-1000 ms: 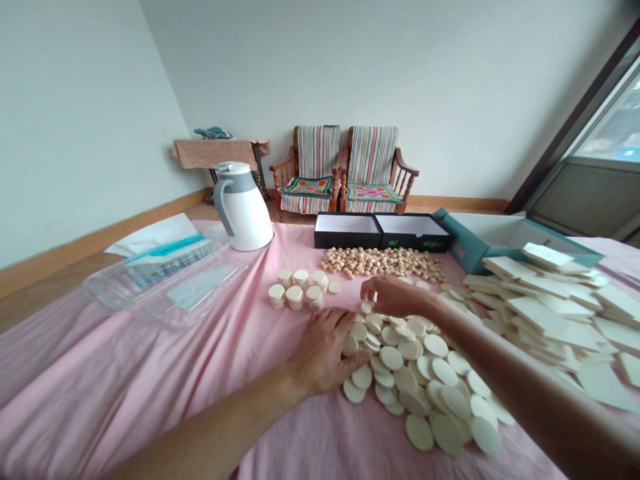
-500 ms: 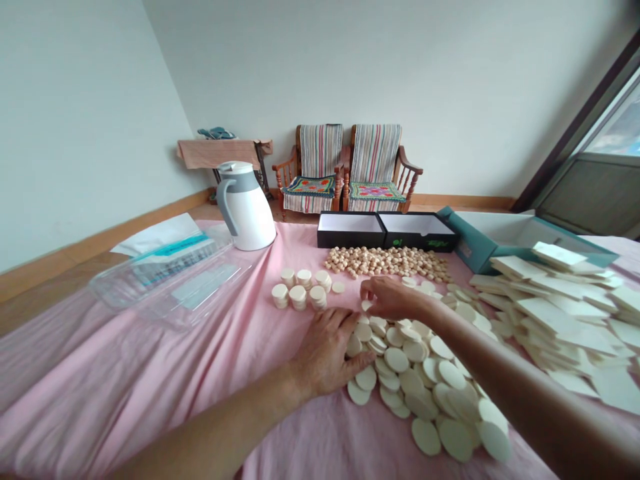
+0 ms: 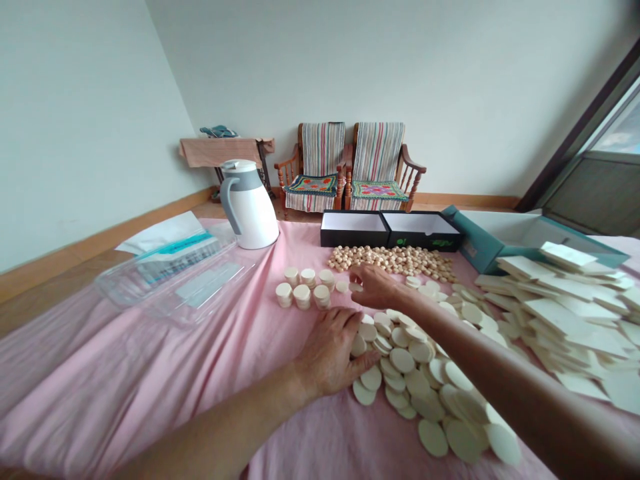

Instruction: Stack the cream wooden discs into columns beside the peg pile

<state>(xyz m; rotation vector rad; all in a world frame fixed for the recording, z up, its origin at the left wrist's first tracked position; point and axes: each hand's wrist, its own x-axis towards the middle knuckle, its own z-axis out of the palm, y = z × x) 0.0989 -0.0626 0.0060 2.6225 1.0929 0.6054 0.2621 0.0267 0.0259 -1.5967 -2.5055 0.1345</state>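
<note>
My right hand is closed on a pale round wooden disc, just right of a single disc lying on the pink cloth. Left of that stand several short stacks of discs in two rows. My left hand rests on the cloth with its fingers stretched out and thumb apart, against the left edge of a loose heap of discs. It holds nothing that I can see. My right forearm passes over the heap and hides part of it.
Wooden beads lie before two black boxes. A teal box and a pile of square wooden pieces are at the right. A white jug and a clear plastic tray are at the left.
My right hand has moved left and slightly away from me with the disc, toward the single disc beside the stacks. My left hand stays by the heap.
</note>
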